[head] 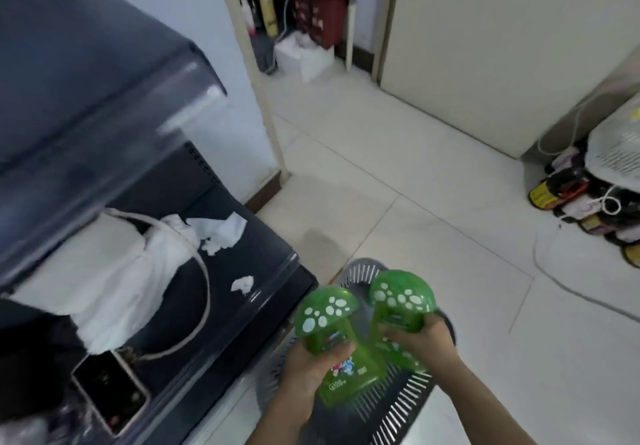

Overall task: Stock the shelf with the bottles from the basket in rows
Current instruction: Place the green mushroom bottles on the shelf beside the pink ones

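Step in hand: pick-up from the basket (pixel 408 406), which sits on the floor just beside the shelf (pixel 235 316). Left hand (pixel 311 365) is curled round the body of one green mushroom-capped bottle (pixel 346 375); right hand (pixel 419 340) grips a second bottle (pixel 401 294). Both are held over the basket. The shelf deck carries a white bag (pixel 114 271), tissue scraps (pixel 221 233) and a phone (pixel 110 389). Judgement: the next move calls for carrying both bottles leftward and standing them upright on bare deck, side by side.

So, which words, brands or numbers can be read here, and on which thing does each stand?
No text reads clearly.
left mushroom-cap bottle: cartoon label, white print too blurred.
right mushroom-cap bottle: label mostly hidden, blurred.
red bag: white marks too blurred.
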### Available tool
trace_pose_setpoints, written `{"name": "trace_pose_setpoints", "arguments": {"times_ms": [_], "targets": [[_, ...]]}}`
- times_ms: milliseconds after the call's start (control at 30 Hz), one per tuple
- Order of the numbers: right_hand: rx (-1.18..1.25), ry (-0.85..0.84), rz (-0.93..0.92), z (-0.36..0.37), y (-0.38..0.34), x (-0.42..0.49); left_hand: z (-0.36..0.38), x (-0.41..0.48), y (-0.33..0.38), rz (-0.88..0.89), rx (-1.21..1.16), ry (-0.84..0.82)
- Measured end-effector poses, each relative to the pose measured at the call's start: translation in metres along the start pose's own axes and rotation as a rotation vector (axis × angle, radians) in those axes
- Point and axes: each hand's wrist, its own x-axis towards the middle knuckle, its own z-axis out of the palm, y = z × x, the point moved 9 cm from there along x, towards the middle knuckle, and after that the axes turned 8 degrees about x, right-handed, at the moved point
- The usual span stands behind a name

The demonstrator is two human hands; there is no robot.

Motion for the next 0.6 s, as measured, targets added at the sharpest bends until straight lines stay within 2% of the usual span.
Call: {"name": "trace_pose_setpoints", "arguments": {"times_ms": [100, 333, 500, 600], "targets": [[0.09, -0.03, -0.147, -0.024, -0.064, -0.049, -0.013, -0.069, 0.055, 0.142, -0.05, 0.11], [0.195, -0.269, -0.538, -0.048, -0.222, -0.197, -0.051, -0.232, 0.157, 0.51, -0.078, 0.209], [0.21, -0.405, -0.785, -0.027, -0.309, -0.288, -0.103, -0.347, 0.206, 0.809, -0.025, 0.367], [0.218, -0.525, -0.9, 0.009, -0.346, -0.337, -0.146, -0.397, 0.215, 0.909, 0.029, 0.485]]}}
